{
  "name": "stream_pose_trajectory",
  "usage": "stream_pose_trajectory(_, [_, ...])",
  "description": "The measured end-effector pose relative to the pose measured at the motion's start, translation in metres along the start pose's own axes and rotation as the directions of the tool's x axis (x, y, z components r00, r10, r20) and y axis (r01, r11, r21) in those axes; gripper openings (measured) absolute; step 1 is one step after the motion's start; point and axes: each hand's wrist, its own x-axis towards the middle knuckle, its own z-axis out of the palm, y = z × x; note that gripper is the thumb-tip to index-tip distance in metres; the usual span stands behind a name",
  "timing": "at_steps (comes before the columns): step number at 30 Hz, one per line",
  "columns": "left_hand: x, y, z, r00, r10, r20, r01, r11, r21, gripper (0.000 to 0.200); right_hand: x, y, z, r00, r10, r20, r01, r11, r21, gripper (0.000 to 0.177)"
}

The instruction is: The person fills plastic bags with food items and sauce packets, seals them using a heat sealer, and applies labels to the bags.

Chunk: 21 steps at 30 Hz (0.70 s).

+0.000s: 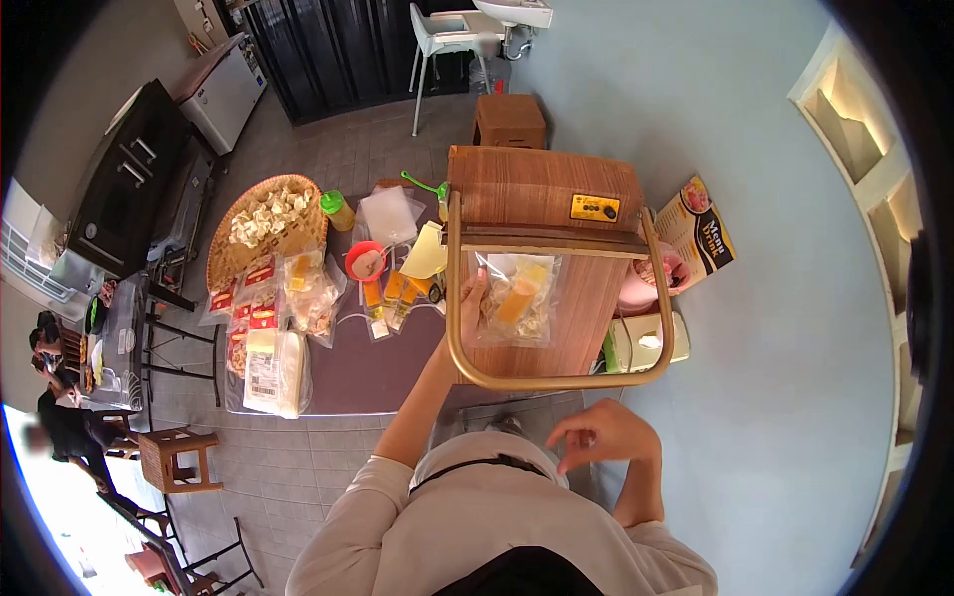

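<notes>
My left hand (474, 296) grips the left edge of a clear plastic bag (516, 333), which lies on the wood-grain bed of a sealing machine (586, 323). Inside the bag are pale pieces and an orange packet (519, 301). The bag's upper edge lies at the machine's sealing bar (552, 241). A gold-coloured bar handle (561, 381) loops around the bed, in front of the bag. My right hand (606, 435) hovers in front of my body, below the handle, with fingers loosely bent, apart and holding nothing.
Left of the machine on the table (373, 372) are a woven tray of pale crackers (273, 217), filled packs (308, 298), a red bowl (366, 260), a green-capped bottle (338, 212) and orange packets (397, 291). A menu board (699, 233) stands right. A co-worker (79, 427) is far left.
</notes>
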Motion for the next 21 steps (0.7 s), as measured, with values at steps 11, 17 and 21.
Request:
stream_pose_trajectory(11, [-0.009,0.012,0.019,1.0,-0.001,-0.029,0.001,1.0,0.019,0.028,0.07,-0.026,0.004,0.684,-0.604,-0.41,0.145,0.663,-0.735,0.041])
stream_pose_trajectory(17, [0.002,0.001,0.01,0.987,0.003,-0.161,0.02,0.99,0.141,0.033,0.064,-0.023,0.003,0.943,-0.182,-0.277,-0.079,0.687,-0.722,0.033])
stream_pose_trajectory(21, [0.001,0.002,-0.006,0.99,-0.122,-0.067,0.132,0.978,0.165,0.028,0.067,-0.006,0.01,0.915,-0.242,-0.322,-0.08,0.672,-0.736,0.019])
